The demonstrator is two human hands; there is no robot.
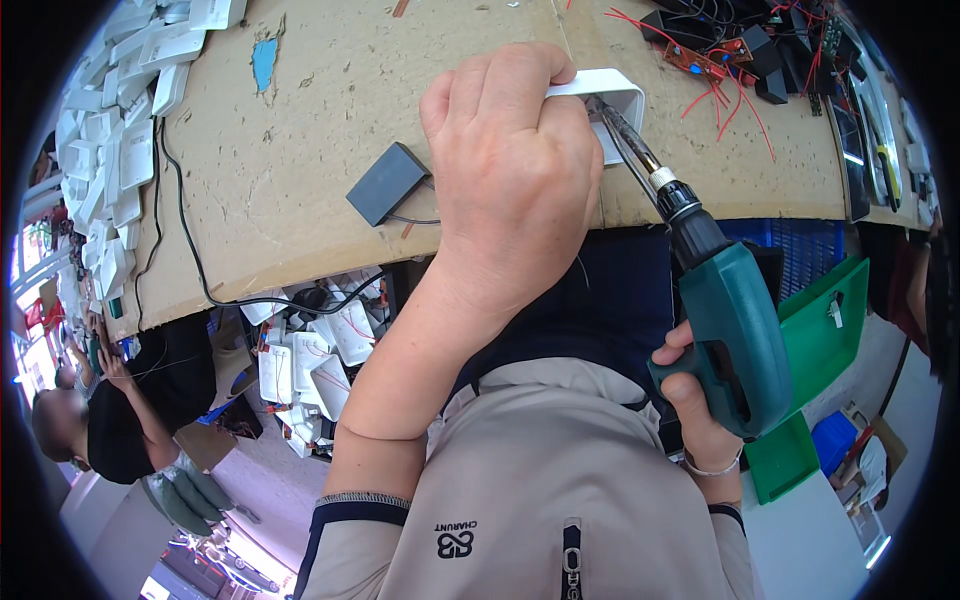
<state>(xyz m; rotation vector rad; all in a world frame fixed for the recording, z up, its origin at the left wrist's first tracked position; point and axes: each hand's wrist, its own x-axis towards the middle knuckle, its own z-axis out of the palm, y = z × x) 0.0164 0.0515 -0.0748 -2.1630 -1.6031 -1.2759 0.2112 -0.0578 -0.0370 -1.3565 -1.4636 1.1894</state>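
A white plastic housing is held at the table's front edge by my left hand, its fingers curled round the far left side. Its open side faces me, and most of what is inside is hidden. My right hand is wrapped round the handle of a dark green soldering gun. The gun slants up and left, and its metal tip reaches into the housing. Left of my left wrist lies a dark grey box with a thin cable running under my hand.
White housings are heaped along the far left, beside a black cable. Circuit boards with red wires lie at the back right. Below the table are a bin of white parts and green trays. Another person sits at left.
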